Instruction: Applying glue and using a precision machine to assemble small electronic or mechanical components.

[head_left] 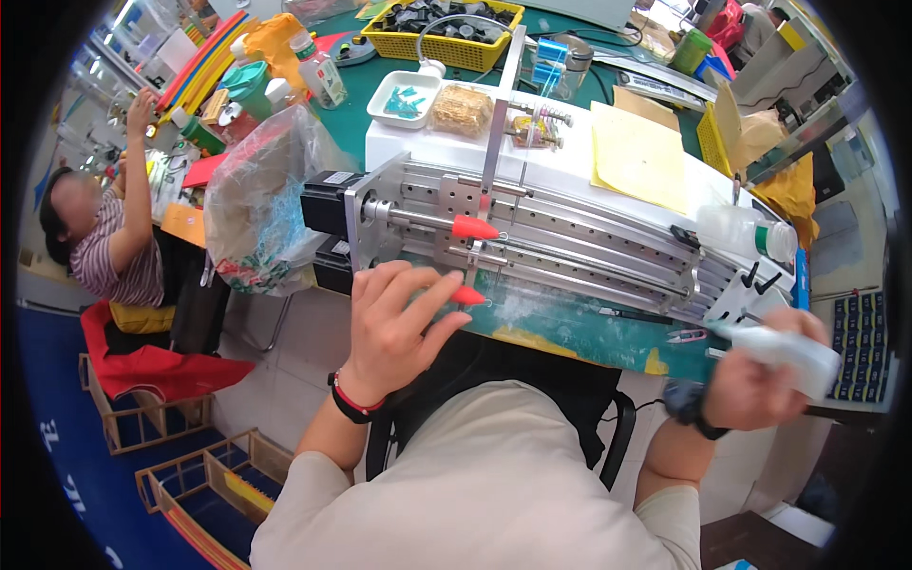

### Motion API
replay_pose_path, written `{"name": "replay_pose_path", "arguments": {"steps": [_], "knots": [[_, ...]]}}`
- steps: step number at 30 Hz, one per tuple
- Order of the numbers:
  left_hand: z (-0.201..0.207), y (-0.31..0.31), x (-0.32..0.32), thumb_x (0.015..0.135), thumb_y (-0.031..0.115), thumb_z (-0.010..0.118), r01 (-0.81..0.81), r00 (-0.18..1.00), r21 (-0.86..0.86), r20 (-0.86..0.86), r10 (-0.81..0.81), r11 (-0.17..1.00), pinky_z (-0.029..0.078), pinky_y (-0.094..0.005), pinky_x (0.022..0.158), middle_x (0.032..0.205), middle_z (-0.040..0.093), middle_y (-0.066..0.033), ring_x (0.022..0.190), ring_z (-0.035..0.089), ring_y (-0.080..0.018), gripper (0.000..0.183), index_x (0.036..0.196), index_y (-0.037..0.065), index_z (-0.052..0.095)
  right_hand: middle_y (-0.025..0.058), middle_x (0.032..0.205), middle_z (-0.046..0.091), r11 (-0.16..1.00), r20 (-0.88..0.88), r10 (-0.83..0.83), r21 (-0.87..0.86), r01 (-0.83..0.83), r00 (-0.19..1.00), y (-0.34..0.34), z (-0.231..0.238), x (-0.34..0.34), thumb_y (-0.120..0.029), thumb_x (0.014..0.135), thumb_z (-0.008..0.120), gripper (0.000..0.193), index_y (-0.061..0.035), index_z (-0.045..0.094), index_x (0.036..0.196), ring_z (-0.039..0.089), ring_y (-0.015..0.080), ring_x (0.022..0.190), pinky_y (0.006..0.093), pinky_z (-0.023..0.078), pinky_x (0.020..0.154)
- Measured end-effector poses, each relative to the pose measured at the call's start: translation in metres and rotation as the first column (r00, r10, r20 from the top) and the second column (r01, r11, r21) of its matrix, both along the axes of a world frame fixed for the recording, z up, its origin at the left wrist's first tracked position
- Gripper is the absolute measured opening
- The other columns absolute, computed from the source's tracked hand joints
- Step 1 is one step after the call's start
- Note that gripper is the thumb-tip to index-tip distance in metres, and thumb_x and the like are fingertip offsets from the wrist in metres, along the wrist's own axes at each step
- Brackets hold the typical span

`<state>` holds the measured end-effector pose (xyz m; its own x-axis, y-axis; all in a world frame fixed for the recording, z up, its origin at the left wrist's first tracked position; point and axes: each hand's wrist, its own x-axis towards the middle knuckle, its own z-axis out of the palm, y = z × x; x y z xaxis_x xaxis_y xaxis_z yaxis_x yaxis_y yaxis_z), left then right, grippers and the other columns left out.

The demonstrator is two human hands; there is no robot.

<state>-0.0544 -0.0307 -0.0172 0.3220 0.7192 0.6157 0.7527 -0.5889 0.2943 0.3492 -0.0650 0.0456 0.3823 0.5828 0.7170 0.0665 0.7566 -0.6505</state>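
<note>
Two red cone-shaped pieces with small wire loops at their tips are at a metal machine (570,242) with parallel rails. The upper red cone (476,228) sits at the end of a shaft. My left hand (394,323) is at the lower red cone (467,295), its bent index finger and thumb on either side; the fingers hide the cone's left end. Off the machine's right end, my right hand (755,380) is closed around a whitish translucent squeeze bottle (793,358). Motion blurs the bottle, and its thin end points left toward the machine.
Black motors (331,201) stick out at the machine's left. Behind stand a white tray of blue pieces (406,99), a yellow basket (439,46) and yellow paper (638,157). Small snips (687,335) lie by the bench's front edge. A co-worker (114,223) sits at left.
</note>
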Motion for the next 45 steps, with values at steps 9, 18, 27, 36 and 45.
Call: {"name": "replay_pose_path", "arguments": {"steps": [9, 18, 27, 36, 45], "knots": [[-0.026, -0.015, 0.006, 0.086, 0.008, 0.083, 0.031, 0.998, -0.058, 0.048, -0.028, 0.998, 0.043, -0.0428, 0.088, 0.097, 0.070, -0.0032, 0.094, 0.065, -0.0281, 0.015, 0.098, 0.009, 0.075, 0.0100, 0.087, 0.074, 0.989, 0.586, 0.114, -0.141, -0.037, 0.803, 0.046, -0.053, -0.158, -0.015, 0.092, 0.082, 0.035, 0.0026, 0.068, 0.118, 0.071, 0.0245, 0.066, 0.0342, 0.055, 0.061], [-0.055, -0.034, 0.030, 0.091, 0.013, 0.079, 0.037, 0.988, 0.027, 0.149, -0.041, 0.999, 0.044, -0.0435, 0.087, 0.099, 0.066, -0.0060, 0.095, 0.064, -0.0296, 0.011, 0.099, 0.009, 0.072, 0.0138, 0.093, 0.074, 0.995, 0.629, 0.058, -0.103, 0.010, 0.776, 0.056, -0.060, -0.172, -0.016, 0.094, 0.082, 0.036, 0.0042, 0.067, 0.120, 0.071, 0.0265, 0.068, 0.0350, 0.056, 0.062], [-0.055, -0.034, 0.030, 0.090, 0.012, 0.079, 0.052, 0.987, 0.050, 0.149, -0.059, 0.997, 0.044, -0.0444, 0.087, 0.100, 0.066, -0.0061, 0.097, 0.063, -0.0299, 0.012, 0.099, 0.009, 0.072, 0.0137, 0.094, 0.075, 0.991, 0.628, 0.022, -0.114, 0.064, 0.778, 0.050, -0.058, -0.166, -0.017, 0.095, 0.083, 0.037, 0.0040, 0.066, 0.121, 0.071, 0.0259, 0.068, 0.0346, 0.056, 0.063], [-0.050, -0.035, 0.025, 0.093, 0.012, 0.078, 0.056, 0.985, 0.059, 0.162, -0.065, 0.997, 0.044, -0.0446, 0.087, 0.101, 0.065, -0.0071, 0.096, 0.063, -0.0312, 0.011, 0.101, 0.008, 0.070, 0.0120, 0.091, 0.074, 0.999, 0.602, 0.032, -0.052, 0.000, 0.798, 0.055, -0.058, -0.171, -0.016, 0.094, 0.083, 0.037, 0.0042, 0.066, 0.120, 0.071, 0.0242, 0.066, 0.0327, 0.056, 0.060], [-0.045, -0.032, 0.025, 0.095, 0.013, 0.076, 0.074, 0.983, 0.047, 0.165, -0.080, 0.996, 0.044, -0.0445, 0.086, 0.101, 0.065, -0.0081, 0.096, 0.063, -0.0325, 0.011, 0.101, 0.007, 0.070, 0.0119, 0.093, 0.074, 1.000, 0.631, 0.008, -0.020, 0.006, 0.776, 0.054, -0.058, -0.165, -0.014, 0.093, 0.084, 0.037, 0.0043, 0.066, 0.120, 0.069, 0.0230, 0.064, 0.0316, 0.055, 0.059]]}}
